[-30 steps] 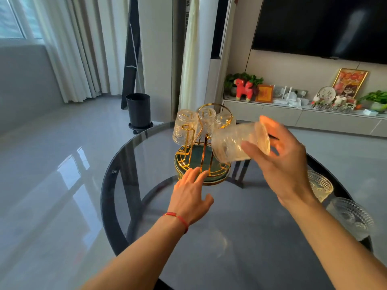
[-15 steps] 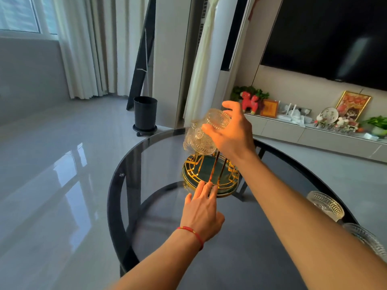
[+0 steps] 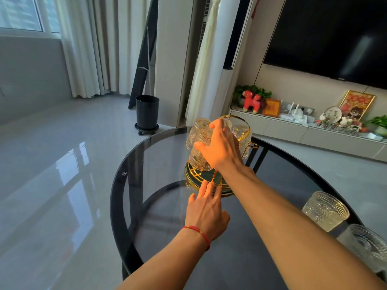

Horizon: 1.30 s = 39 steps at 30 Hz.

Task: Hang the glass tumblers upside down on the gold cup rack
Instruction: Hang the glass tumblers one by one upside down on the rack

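The gold cup rack (image 3: 209, 178) with a dark green round base stands at the far side of the round glass table (image 3: 134, 185). Several patterned glass tumblers hang upside down on its prongs. My right hand (image 3: 219, 147) wraps the nearest inverted tumbler (image 3: 199, 160) from above, low on the rack's front left prong. My left hand (image 3: 206, 210) lies flat on the table, its fingertips touching the rack's base rim. Two more tumblers stand upright at the table's right edge, one (image 3: 324, 210) nearer the rack, one (image 3: 366, 248) closer to me.
A black bin (image 3: 147, 114) on wheels stands on the tiled floor beyond the table. A low cabinet (image 3: 293, 128) with ornaments and plants runs along the right wall under a dark screen. Curtains hang at the back left.
My right hand carried the tumbler from the right, turned it upside down and lowered it onto the rack's front prong. My left hand slid forward to the rack's base.
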Each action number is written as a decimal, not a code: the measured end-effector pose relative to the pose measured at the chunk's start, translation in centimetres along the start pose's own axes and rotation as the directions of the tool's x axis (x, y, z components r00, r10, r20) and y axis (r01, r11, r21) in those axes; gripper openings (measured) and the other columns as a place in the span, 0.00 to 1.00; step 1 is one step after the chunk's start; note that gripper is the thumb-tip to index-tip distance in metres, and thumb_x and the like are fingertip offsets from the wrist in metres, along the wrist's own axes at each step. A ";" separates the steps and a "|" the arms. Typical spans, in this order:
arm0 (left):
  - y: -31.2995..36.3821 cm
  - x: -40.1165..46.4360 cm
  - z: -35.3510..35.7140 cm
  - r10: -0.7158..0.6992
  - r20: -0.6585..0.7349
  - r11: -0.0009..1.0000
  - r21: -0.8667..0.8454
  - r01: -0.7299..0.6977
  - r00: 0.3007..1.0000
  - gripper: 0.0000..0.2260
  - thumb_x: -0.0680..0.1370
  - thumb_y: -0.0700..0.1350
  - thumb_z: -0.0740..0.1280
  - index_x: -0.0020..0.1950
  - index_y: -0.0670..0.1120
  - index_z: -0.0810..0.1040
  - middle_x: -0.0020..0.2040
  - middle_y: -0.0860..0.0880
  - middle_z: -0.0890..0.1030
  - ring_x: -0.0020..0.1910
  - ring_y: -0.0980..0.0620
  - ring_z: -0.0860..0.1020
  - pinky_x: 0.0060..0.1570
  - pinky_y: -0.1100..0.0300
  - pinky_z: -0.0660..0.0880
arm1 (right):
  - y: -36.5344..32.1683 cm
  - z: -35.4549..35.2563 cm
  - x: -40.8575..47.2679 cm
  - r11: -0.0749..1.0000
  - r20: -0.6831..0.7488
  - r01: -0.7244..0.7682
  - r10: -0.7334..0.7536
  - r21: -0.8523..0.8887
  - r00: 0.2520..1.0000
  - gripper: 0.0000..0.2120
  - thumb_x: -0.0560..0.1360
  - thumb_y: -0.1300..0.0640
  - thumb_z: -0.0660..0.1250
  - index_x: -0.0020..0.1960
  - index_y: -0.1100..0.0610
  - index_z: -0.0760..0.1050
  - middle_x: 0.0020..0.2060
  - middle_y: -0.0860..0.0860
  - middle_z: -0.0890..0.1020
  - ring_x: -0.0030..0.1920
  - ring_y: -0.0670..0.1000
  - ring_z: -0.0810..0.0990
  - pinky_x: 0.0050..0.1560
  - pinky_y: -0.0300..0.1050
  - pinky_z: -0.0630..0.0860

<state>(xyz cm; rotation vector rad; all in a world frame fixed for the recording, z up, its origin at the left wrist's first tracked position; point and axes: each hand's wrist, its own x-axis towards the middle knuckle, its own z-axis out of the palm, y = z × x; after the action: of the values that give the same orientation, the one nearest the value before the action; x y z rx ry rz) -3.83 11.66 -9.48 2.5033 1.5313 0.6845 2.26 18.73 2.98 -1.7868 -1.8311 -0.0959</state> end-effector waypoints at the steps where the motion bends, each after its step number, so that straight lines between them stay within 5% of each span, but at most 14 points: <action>1: 0.0 0.0 0.0 0.000 0.001 1.000 -0.001 0.000 1.000 0.27 0.74 0.53 0.64 0.72 0.47 0.66 0.69 0.48 0.67 0.69 0.48 0.63 0.60 0.48 0.72 | 0.0 -0.1 -0.1 1.000 0.010 -0.006 0.006 -0.022 1.000 0.27 0.75 0.46 0.73 0.65 0.56 0.66 0.60 0.60 0.79 0.54 0.59 0.79 0.48 0.50 0.78; 7: 0.1 0.0 0.0 0.016 -0.023 0.999 -0.030 -0.016 1.000 0.31 0.76 0.62 0.61 0.75 0.50 0.64 0.69 0.51 0.68 0.68 0.49 0.65 0.61 0.48 0.71 | 0.0 -0.2 -0.8 0.987 0.061 0.025 -0.015 -0.160 0.998 0.29 0.78 0.40 0.66 0.70 0.57 0.65 0.65 0.59 0.77 0.61 0.60 0.79 0.58 0.57 0.79; 11: 0.8 0.0 -0.6 0.086 -0.099 0.993 -0.070 -0.094 0.991 0.25 0.77 0.59 0.64 0.72 0.50 0.69 0.67 0.50 0.73 0.64 0.48 0.69 0.56 0.51 0.72 | 1.0 -0.3 -2.2 0.980 0.026 0.060 -0.056 -0.190 0.998 0.28 0.80 0.39 0.61 0.72 0.57 0.66 0.67 0.60 0.76 0.65 0.60 0.76 0.62 0.59 0.75; 16: 2.8 -0.4 -1.2 0.246 -0.168 0.966 -0.043 -0.256 0.955 0.20 0.77 0.51 0.67 0.66 0.46 0.74 0.62 0.45 0.76 0.58 0.43 0.74 0.53 0.48 0.72 | 4.3 -1.4 -6.1 0.991 -0.208 0.112 -0.124 -0.066 0.970 0.15 0.83 0.52 0.58 0.65 0.57 0.73 0.60 0.56 0.79 0.60 0.57 0.78 0.60 0.56 0.75; 24: 5.8 -1.9 -3.3 0.087 -0.205 0.900 -0.403 -0.165 0.975 0.12 0.71 0.52 0.67 0.52 0.50 0.77 0.46 0.51 0.76 0.48 0.49 0.72 0.50 0.48 0.73 | 14.1 -6.3 -17.3 0.996 -0.300 -0.044 0.021 -0.072 0.954 0.14 0.75 0.63 0.68 0.60 0.60 0.77 0.55 0.57 0.82 0.56 0.63 0.79 0.58 0.60 0.74; 27: 7.1 -2.6 -3.5 0.099 -0.151 0.868 -0.470 -0.160 0.984 0.14 0.72 0.52 0.67 0.55 0.50 0.78 0.51 0.51 0.78 0.54 0.50 0.73 0.56 0.52 0.72 | 17.1 -8.7 -20.2 0.964 -0.379 -0.240 0.180 -0.116 0.908 0.21 0.68 0.63 0.73 0.60 0.60 0.78 0.60 0.59 0.79 0.64 0.66 0.74 0.66 0.64 0.68; 30: 7.9 -3.7 -3.2 0.148 -0.112 0.910 -0.375 -0.179 0.983 0.16 0.75 0.52 0.69 0.60 0.50 0.76 0.58 0.50 0.76 0.59 0.49 0.70 0.57 0.53 0.69 | 19.7 -10.3 -22.0 0.844 -0.402 -0.537 0.496 0.012 0.770 0.33 0.67 0.57 0.77 0.70 0.59 0.71 0.71 0.63 0.69 0.73 0.67 0.65 0.70 0.65 0.64; 34: 9.3 -4.7 -2.5 0.172 -0.050 0.917 -0.358 -0.178 0.984 0.16 0.75 0.51 0.70 0.62 0.51 0.75 0.62 0.50 0.76 0.62 0.50 0.68 0.59 0.54 0.67 | 22.8 -10.9 -23.9 0.642 -0.160 -0.673 0.756 0.367 0.634 0.51 0.68 0.49 0.79 0.80 0.57 0.52 0.75 0.62 0.65 0.72 0.63 0.68 0.71 0.60 0.70; 36: 10.0 -4.9 -2.2 0.168 -0.038 0.903 -0.396 -0.169 0.985 0.15 0.75 0.50 0.70 0.61 0.51 0.76 0.61 0.51 0.76 0.62 0.50 0.70 0.58 0.58 0.66 | 23.7 -10.8 -24.2 0.537 -0.041 -0.673 0.796 0.509 0.604 0.50 0.67 0.48 0.81 0.78 0.56 0.56 0.70 0.58 0.74 0.68 0.59 0.75 0.68 0.57 0.74; 39: 10.9 -5.0 -1.8 0.146 -0.004 0.876 -0.464 -0.131 0.989 0.14 0.76 0.49 0.70 0.61 0.51 0.76 0.59 0.52 0.77 0.60 0.52 0.72 0.59 0.55 0.72 | 24.5 -10.7 -24.4 0.501 -0.015 -0.646 0.797 0.576 0.604 0.30 0.64 0.49 0.83 0.62 0.54 0.78 0.55 0.51 0.85 0.56 0.53 0.84 0.58 0.51 0.81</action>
<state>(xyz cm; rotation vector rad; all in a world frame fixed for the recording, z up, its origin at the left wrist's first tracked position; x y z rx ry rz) 2.30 1.85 -5.75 2.2507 1.0247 0.9032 27.52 -5.21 -7.02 -1.8549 -0.6492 0.4270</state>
